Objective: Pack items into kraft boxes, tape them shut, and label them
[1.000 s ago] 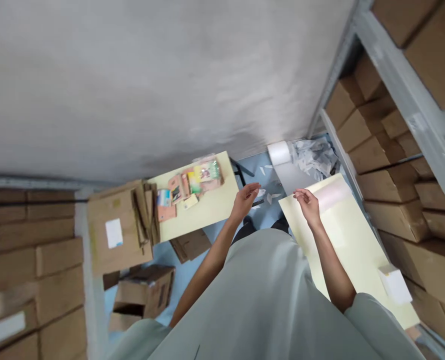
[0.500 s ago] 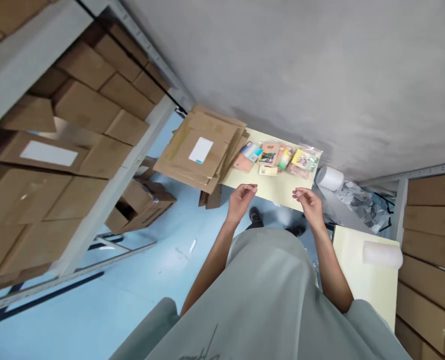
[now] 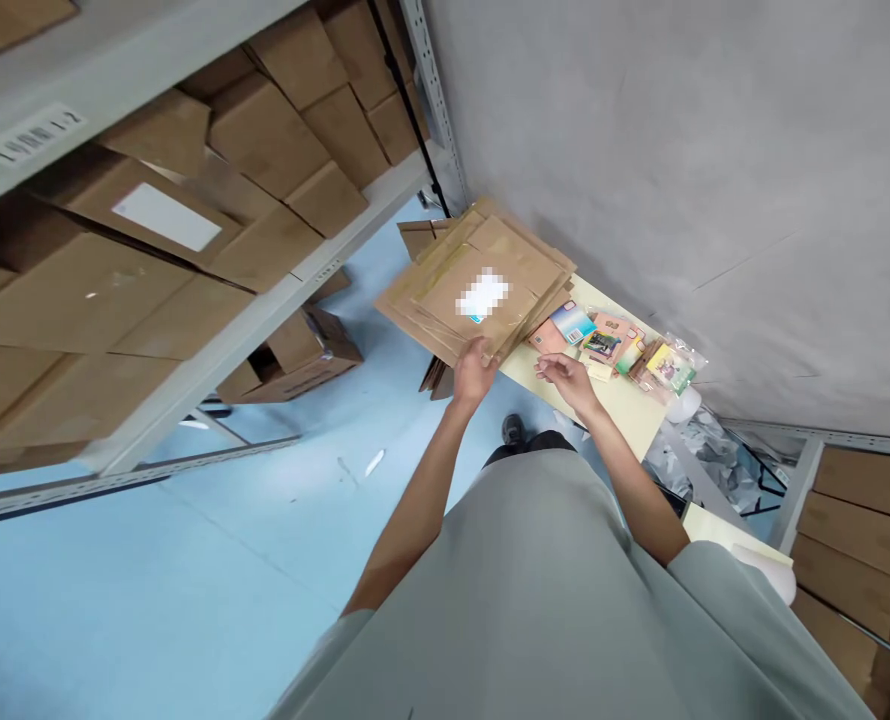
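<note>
A stack of flattened cardboard boxes (image 3: 482, 285) lies on the left end of a pale yellow table (image 3: 625, 405), the top one bearing a white label. My left hand (image 3: 473, 368) rests at the near edge of that stack, fingers curled onto the cardboard. My right hand (image 3: 565, 378) hovers over the table with fingers loosely apart, holding nothing, just in front of a row of small colourful packets (image 3: 616, 346).
Metal shelving (image 3: 280, 290) loaded with brown cartons fills the left side. More cartons (image 3: 295, 350) sit on the blue floor under it. A grey wall (image 3: 677, 150) backs the table. A second yellow table (image 3: 722, 530) and more cartons stand at the right.
The view has swung from the right table round to the left one. Both hands moved forward; my left hand has reached the edge of the cardboard stack.
</note>
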Motion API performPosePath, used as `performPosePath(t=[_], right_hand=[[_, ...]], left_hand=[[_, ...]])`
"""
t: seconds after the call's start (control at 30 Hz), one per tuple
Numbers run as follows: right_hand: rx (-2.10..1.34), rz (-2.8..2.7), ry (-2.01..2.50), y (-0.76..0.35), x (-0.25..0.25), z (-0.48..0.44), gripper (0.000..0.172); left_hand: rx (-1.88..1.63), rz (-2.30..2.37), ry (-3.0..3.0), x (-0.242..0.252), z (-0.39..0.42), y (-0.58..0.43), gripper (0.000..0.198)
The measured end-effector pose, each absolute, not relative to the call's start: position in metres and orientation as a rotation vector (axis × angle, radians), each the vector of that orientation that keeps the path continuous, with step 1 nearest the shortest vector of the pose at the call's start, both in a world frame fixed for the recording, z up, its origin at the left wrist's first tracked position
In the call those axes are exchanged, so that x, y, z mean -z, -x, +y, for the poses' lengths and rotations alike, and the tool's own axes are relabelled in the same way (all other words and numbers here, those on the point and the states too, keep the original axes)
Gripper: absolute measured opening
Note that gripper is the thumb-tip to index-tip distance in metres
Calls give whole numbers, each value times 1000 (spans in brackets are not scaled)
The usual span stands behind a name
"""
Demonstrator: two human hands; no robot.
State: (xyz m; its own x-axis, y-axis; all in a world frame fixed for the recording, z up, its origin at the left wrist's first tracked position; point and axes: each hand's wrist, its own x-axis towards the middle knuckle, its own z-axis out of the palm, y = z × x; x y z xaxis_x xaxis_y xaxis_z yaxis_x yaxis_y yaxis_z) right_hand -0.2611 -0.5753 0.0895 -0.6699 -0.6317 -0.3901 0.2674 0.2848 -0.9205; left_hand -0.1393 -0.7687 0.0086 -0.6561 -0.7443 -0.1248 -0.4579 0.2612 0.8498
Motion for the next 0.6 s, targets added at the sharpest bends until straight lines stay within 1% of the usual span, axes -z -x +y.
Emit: performPosePath(t=[0.1,0.2,0.33,0.43,0.57,0.6], right_hand=[[1466,1777,357,266,-83,-596,48],[1463,1788,329,264,-79,-601,48],[1450,1808,306,256,-77,-593,44],[1444,1803,255,249,-76,-587,41],[1479,1785,164,239,-79,-589,35],[1489,1783,149,237,-81,-590,35]], left_hand=[[1171,-2528,-1015,-8,-780,155,55],[1045,-2767,-967,-8,-789,161,60],[921,-2930,-916,-13,-797,160,50],[910,-2967,-917,-18,-803,160,46],[981,-2833,-1009,-29,-815,156,26],[974,-2797,-1026,-34,-818,153,25]])
